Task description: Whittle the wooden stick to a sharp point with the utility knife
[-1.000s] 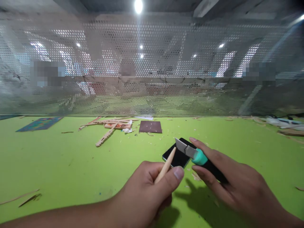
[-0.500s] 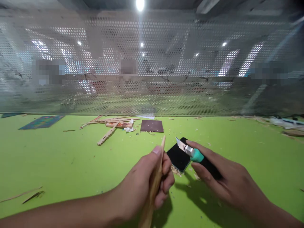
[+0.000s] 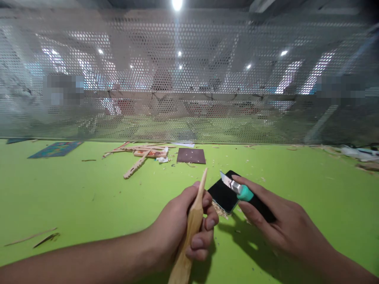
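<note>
My left hand is closed around a carved wooden stick, its thin tapered tip pointing up and away from me. The stick's lower end runs out of the bottom of the view. In my right hand is a utility knife with a black and teal handle, its blade out and angled up to the left. Blade and stick are apart. Behind the knife, a dark flat phone-like slab lies on the green table, with wood shavings along its near edge.
A brown sandpaper-like sheet lies farther back. Left of it is a pile of carved wooden sticks. A patterned flat sheet rests at the far left. A perforated screen stands along the table's back edge.
The left thumb has slid back off the front of the stick, and the stick has turned a little, showing more of its shaved shoulder. The right hand and knife hold nearly the same place.
</note>
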Tool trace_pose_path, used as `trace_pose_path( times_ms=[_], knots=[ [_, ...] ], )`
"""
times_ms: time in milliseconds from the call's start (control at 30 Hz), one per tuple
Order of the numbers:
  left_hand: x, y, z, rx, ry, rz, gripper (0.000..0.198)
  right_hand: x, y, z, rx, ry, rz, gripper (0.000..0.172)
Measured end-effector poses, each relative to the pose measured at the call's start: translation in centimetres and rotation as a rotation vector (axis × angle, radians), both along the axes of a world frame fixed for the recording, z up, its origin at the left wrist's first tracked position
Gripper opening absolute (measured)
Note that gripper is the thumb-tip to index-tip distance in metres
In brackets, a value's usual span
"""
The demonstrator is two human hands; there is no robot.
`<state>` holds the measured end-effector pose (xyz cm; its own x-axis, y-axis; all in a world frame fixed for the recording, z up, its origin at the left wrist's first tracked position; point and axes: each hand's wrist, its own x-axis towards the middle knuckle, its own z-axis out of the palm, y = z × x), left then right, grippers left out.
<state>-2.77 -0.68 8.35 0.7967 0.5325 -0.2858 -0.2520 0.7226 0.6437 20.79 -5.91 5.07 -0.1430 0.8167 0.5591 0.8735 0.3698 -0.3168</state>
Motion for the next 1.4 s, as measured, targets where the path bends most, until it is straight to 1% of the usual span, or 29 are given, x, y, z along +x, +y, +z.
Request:
trace_pose_path(
  times_ms=[133,200,233,300,333,400,467,500,533,600,700,767,867,1000,1100,1233,1300,1333,1400],
  knots=[
    [0.1,-0.1,-0.3,0.046,0.021,0.013,0.046,-0.2,-0.2,0.1,-0.001,0.021,0.024,0.046],
    [0.2,-0.2,-0.5,0.06,0.026,0.019,0.048,-0.8,-0.5,0.4,-0.031,0.122,0.006,0.046],
    [0.3,-0.4,-0.7,0.058,0.027,0.017,0.048,-1.3,-0.7,0.7,-0.065,0.215,-0.024,0.047],
    [0.6,-0.7,-0.9,0.059,0.023,-0.008,0.048,-2.2,-1.1,1.3,-0.153,0.485,-0.09,0.048],
    [0.7,-0.9,-1.0,0.06,0.029,-0.04,0.05,-2.7,-1.3,1.7,-0.24,0.633,-0.126,0.048],
    [0.9,-1.3,-1.2,0.066,0.033,-0.073,0.052,-3.3,-1.6,2.4,-0.456,0.914,-0.094,0.052],
    [1.1,-1.6,-1.5,0.071,0.026,-0.072,0.051,-3.6,-1.7,2.8,-0.588,1.101,-0.031,0.056],
    [1.2,-1.7,-1.6,0.074,0.022,-0.071,0.051,-3.6,-1.7,2.8,-0.629,1.15,0.001,0.057],
    [1.2,-1.8,-1.7,0.079,0.019,-0.079,0.052,-3.6,-1.6,2.8,-0.66,1.171,0.029,0.057],
    [1.3,-1.8,-2.1,0.095,0.022,-0.138,0.055,-3.6,-1.6,2.8,-0.717,1.17,0.077,0.055],
    [1.4,-1.5,-2.6,0.118,0.034,-0.221,0.058,-4.0,-1.8,3.1,-0.749,1.133,0.071,0.051],
    [1.4,-1.4,-2.8,0.128,0.038,-0.234,0.059,-4.5,-2.1,3.5,-0.746,1.102,0.041,0.051],
    [1.6,-1.5,-2.9,0.127,0.038,-0.215,0.06,-5.0,-2.2,4.0,-0.729,1.086,0.035,0.051],
    [1.4,-1.9,-2.5,0.167,0.057,-0.222,0.056,-4.6,-1.9,4.0,-0.705,1.09,0.039,0.046],
    [1.0,-2.1,-1.9,0.211,0.081,-0.207,0.049,-4.1,-1.6,3.8,-0.717,1.105,0.053,0.046],
    [0.5,-2.1,-1.2,0.186,0.072,-0.247,0.041,-3.7,-1.4,3.5,-0.733,1.11,0.092,0.047],
    [0.4,-2.1,-1.0,0.197,0.065,-0.244,0.037,-3.5,-1.4,3.4,-0.715,1.099,0.102,0.048],
    [0.4,-2.1,-0.9,0.204,0.069,-0.226,0.034,-3.5,-1.3,3.3,-0.684,1.08,0.078,0.049],
    [0.4,-2.1,-0.7,0.233,0.101,-0.185,0.032,-3.3,-1.2,3.1,-0.546,0.993,-0.046,0.047]
  ],
)
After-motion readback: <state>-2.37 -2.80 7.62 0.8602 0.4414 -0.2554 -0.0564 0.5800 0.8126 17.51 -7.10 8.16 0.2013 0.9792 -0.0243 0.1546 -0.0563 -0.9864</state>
